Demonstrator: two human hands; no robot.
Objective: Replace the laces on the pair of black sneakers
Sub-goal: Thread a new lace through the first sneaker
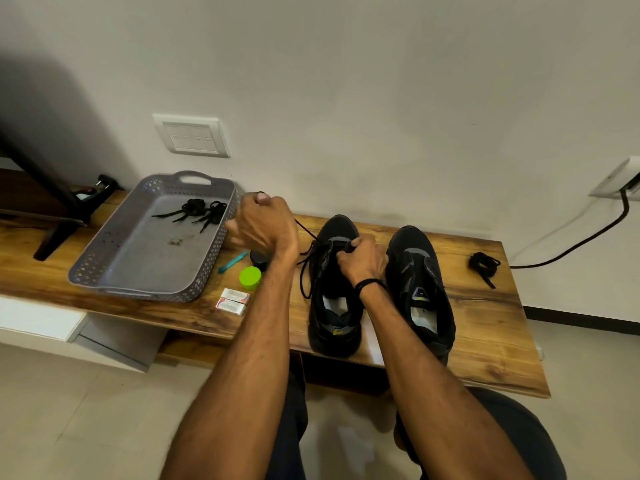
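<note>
Sneaker [334,327] toe to wall, right hand [363,261] fingers clamped on tongue — left hand [265,226] fingers pinching lace [304,230].

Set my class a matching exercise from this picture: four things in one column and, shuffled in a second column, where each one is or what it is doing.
Column one
1. tangled laces
2. coiled lace
3. green jar
4. left hand

Column two
A. grips a lace running up from a sneaker
B. inside the grey tray
C. on the table, right of both sneakers
D. on the table, next to two white boxes

Pairs: 1-B, 2-C, 3-D, 4-A
</note>
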